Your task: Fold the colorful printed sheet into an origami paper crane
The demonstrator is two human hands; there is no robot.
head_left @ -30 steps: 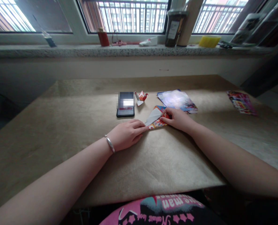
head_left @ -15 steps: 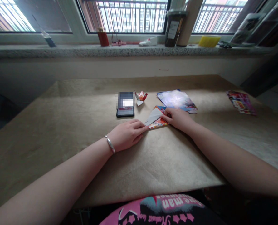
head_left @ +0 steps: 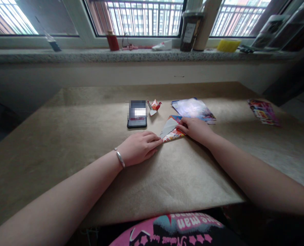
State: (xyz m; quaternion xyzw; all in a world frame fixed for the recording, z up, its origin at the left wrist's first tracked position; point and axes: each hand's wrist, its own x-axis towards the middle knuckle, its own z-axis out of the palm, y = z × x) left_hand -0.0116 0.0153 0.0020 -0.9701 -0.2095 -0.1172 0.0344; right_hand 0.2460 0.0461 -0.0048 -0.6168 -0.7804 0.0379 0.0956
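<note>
One folded paper lies between the left hand and right hand.

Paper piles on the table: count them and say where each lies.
2. One paper pile lies just beyond the right hand; the other pile lies toward the right edge of the table. Their lower sheets are mostly hidden.

One left hand, one right hand, one folded sheet, one bench.
The count also takes in one phone, one small paper figure, two piles of printed paper and one silver bracelet, with one red container, one lidded jar and one yellow object among the windowsill items.
</note>
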